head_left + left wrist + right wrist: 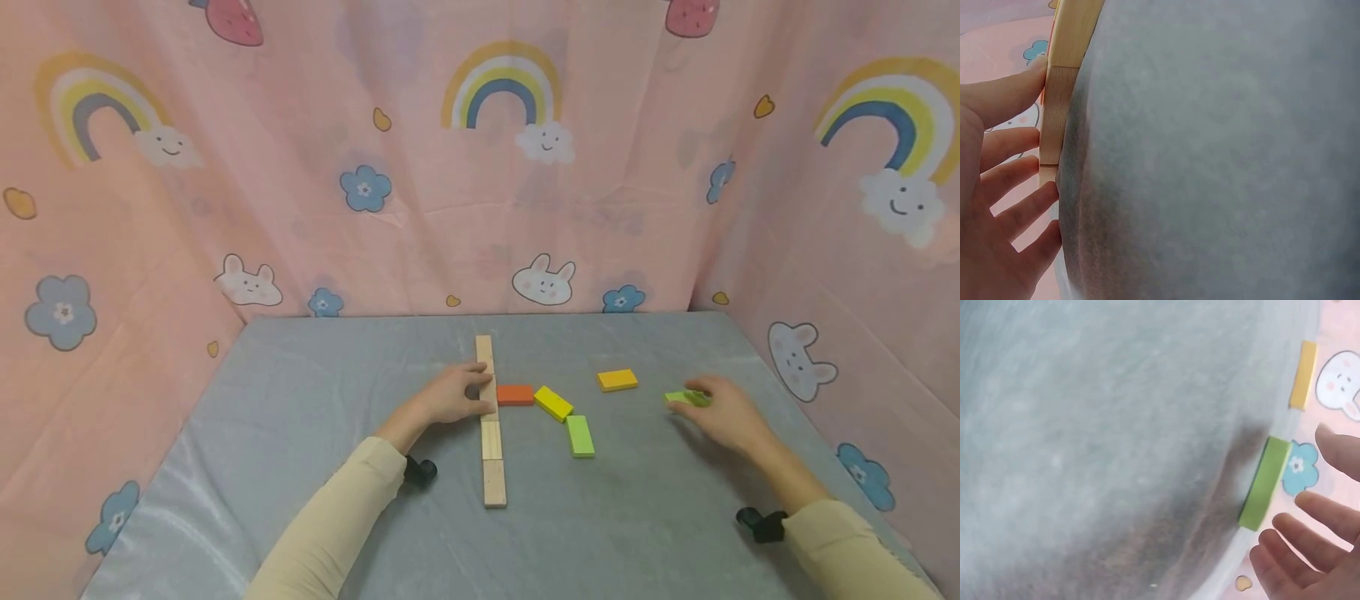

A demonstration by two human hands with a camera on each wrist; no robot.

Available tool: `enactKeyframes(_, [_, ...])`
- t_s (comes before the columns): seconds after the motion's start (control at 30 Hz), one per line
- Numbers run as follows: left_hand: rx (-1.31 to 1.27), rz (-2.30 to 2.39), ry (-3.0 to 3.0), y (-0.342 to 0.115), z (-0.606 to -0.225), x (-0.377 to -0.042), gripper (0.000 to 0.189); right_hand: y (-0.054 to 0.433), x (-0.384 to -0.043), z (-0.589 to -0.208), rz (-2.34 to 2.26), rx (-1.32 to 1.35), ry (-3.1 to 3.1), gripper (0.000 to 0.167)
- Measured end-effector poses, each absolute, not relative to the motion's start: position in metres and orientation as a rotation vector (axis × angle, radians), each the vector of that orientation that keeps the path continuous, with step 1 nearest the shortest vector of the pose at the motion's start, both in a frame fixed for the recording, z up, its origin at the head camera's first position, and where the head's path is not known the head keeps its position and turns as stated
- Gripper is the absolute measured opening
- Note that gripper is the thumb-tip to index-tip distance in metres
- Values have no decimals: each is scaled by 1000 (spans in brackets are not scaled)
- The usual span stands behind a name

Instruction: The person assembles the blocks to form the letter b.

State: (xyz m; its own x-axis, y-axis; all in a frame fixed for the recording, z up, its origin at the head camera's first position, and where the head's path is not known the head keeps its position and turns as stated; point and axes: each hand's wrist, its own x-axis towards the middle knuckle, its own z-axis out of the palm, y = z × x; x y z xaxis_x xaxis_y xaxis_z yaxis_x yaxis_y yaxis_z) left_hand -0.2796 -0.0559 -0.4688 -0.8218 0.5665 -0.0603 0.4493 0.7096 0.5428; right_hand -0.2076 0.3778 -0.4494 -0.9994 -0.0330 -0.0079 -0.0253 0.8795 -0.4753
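Note:
Several plain wooden blocks form a straight column (pixel 492 442) on the grey cloth. My left hand (pixel 453 395) is at the column's left side, thumb and fingers spread; in the left wrist view the thumb and fingertips meet the edge of a wooden block (pixel 1059 115). From the column a red-orange block (pixel 515 395), a yellow block (pixel 553 403) and a light green block (pixel 581 437) curve off to the right. My right hand (pixel 723 412) is over another green block (pixel 678 398); in the right wrist view its fingers (pixel 1319 515) are spread beside that block.
An orange-yellow block (pixel 617 381) lies apart, between the curved row and my right hand. Grey cloth (pixel 315 375) covers the table. Pink printed curtains (pixel 300 208) hang behind and on both sides. A black wrist device (pixel 761 525) is on each arm.

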Motion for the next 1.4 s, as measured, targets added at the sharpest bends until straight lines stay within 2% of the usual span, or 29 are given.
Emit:
enactKeyframes(0.23, [810,768,2695,-56,-468,-279,62,381,-210,-456,-728,65,3026,72])
enactKeyframes(0.63, [823,776,2698,-56,-471,-279,61,380,-216,-464,-721,81,3013,71])
enactKeyframes(1.4, [854,773,2705,-56,-468,-278,60,339,-199,-455,-800,-260,3027,58])
